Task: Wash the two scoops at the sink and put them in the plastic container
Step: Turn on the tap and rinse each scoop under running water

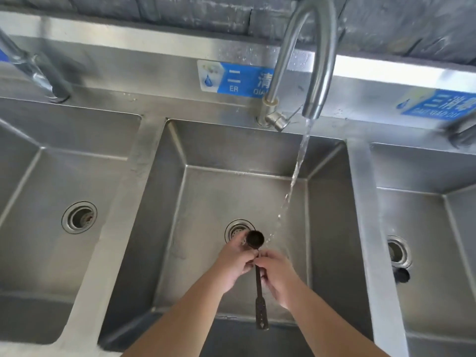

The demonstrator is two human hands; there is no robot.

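Both hands, left hand (235, 261) and right hand (277, 274), are being clamped on one dark scoop (257, 269) beside the stream (296, 171); wet handle is risking slippage drainward.

Both bare forearms reach forward from the near edge of the middle sink basin (327, 191), converging over its floor. The left hand (235, 261) and right hand (277, 273) meet, fingers curled and knuckles up, thumbs touching, each pinching the dark scoop (258, 279) between them.
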